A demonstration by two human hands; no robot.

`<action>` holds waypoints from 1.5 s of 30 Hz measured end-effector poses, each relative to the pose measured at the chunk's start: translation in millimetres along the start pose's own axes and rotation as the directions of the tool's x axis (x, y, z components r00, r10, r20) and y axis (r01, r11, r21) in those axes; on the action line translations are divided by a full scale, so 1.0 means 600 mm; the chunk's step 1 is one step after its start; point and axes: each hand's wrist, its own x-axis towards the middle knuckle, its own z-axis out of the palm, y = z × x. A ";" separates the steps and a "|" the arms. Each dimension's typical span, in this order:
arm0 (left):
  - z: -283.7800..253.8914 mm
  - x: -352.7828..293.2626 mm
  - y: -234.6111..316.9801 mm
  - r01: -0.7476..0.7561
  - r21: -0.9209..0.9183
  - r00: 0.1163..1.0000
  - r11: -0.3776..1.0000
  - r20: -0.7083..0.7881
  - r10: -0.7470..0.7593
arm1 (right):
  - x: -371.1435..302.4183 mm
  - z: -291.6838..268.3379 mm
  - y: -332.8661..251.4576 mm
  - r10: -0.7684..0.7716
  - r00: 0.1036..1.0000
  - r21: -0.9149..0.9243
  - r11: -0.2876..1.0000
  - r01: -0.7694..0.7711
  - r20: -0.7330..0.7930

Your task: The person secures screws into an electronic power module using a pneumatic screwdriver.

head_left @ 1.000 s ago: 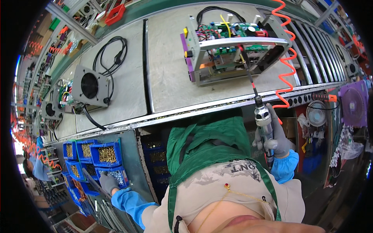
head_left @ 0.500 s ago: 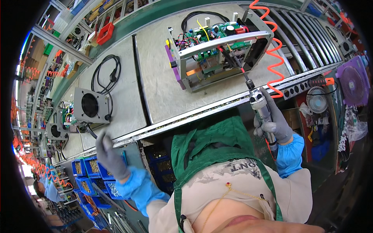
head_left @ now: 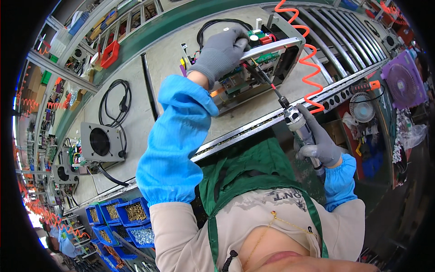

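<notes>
In a grey glove, my right hand point(head_left: 321, 143) is wrapped round a silver power screwdriver point(head_left: 294, 119). Its long bit points up and left into the open front of a metal-framed electronic unit point(head_left: 290, 43), which has green circuit boards point(head_left: 266, 57) inside. I cannot tell whether the tip touches a screw. My left hand point(head_left: 224, 52), also gloved, reaches over the left part of the unit's top rail. Its fingers are curled and pressed together at the boards, and whatever they hold is hidden. The hand and blue sleeve cover much of the unit's left side.
A coiled orange air hose point(head_left: 312, 81) hangs just right of the unit. To the left stands a grey fan housing point(head_left: 100, 141) beside a looped black cable point(head_left: 124, 106). Blue bins point(head_left: 132, 212) of screws sit below the bench edge. Rollers point(head_left: 344, 41) run off at far right.
My left hand has swung from above the bins up and right onto the unit. The screwdriver stays in my right hand, still directed into the unit. The whole view has shifted slightly.
</notes>
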 end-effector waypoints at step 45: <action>0.023 0.001 -0.001 -0.139 0.288 0.983 0.947 0.152 0.098 | -0.054 0.140 -0.254 0.125 0.990 -0.725 0.676 -0.131 -0.063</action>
